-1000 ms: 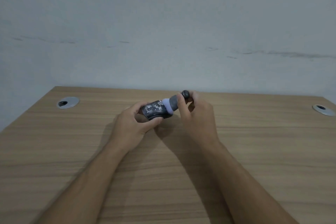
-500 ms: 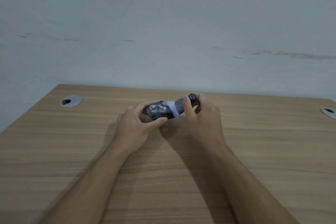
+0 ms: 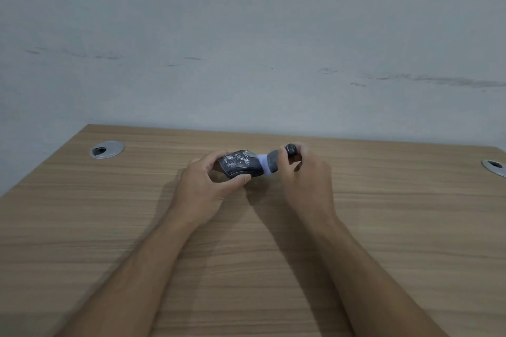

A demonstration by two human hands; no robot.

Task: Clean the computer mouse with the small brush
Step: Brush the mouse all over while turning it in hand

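Mid-frame, our left hand (image 3: 208, 186) gripped the mouse (image 3: 241, 165); right hand (image 3: 304, 172) held the brush (image 3: 269, 163) at its edge. White specks remained: cleaning looked unfinished.

- The brush (image 3: 269, 163), in the right hand (image 3: 304, 175), has slid right off the mouse (image 3: 241, 164); its pale bristles now meet only the mouse's right end.
- More of the mouse's speckled top is uncovered.
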